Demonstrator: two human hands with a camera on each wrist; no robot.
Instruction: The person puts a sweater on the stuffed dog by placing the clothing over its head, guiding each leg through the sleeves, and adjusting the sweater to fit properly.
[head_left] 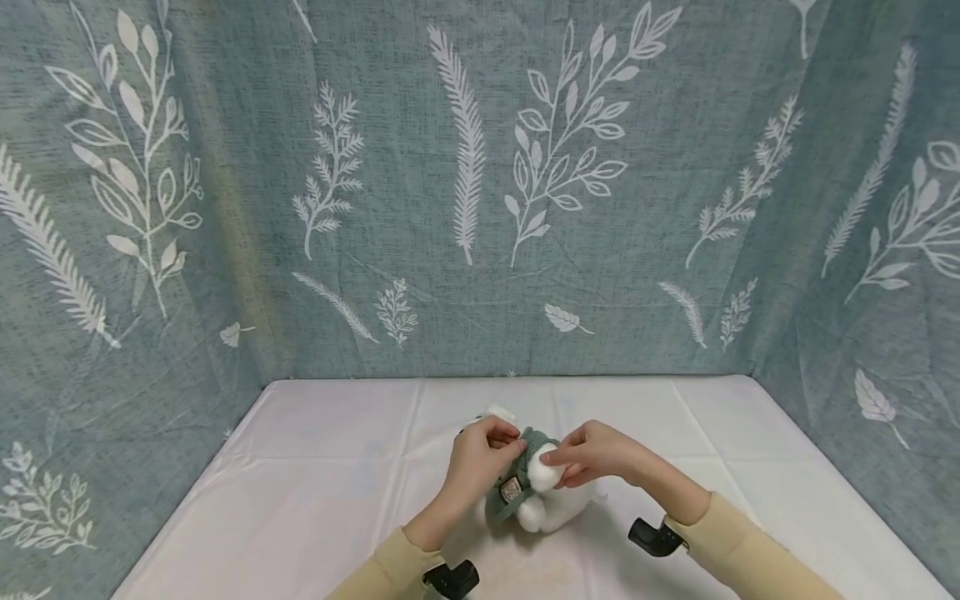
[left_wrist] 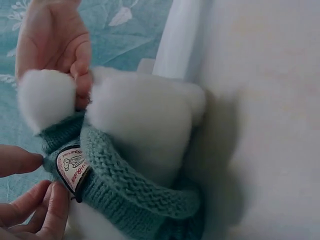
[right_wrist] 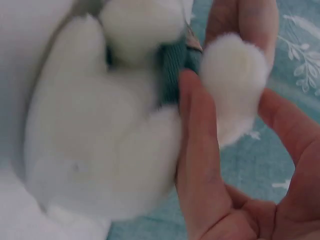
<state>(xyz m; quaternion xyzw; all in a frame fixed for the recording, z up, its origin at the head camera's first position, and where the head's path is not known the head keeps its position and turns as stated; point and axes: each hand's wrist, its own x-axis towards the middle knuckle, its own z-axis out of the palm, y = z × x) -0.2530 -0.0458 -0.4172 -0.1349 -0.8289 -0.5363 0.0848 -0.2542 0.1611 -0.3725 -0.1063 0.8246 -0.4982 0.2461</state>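
Observation:
A white plush toy [head_left: 570, 505] in a teal knitted garment [head_left: 498, 500] lies on the white-covered table. In the left wrist view a patch label [left_wrist: 74, 169] sits on the garment [left_wrist: 122, 197], a thick knitted band crossing beside it. My left hand [head_left: 477, 462] pinches the edge of the knit near that label with thumb and fingers. On the other side, my right hand [head_left: 603, 452] holds one of the toy's white stuffed limbs [right_wrist: 234, 85] between thumb and fingers, just beyond the teal cuff. The toy's head is mostly hidden behind my left hand.
The white tablecloth [head_left: 330, 467] has fold lines and spreads around the toy. Teal curtains [head_left: 420, 208] with white leaf prints stand at the back and both sides. A black wrist camera [head_left: 654, 537] sits by the right sleeve, another [head_left: 453, 578] by the left.

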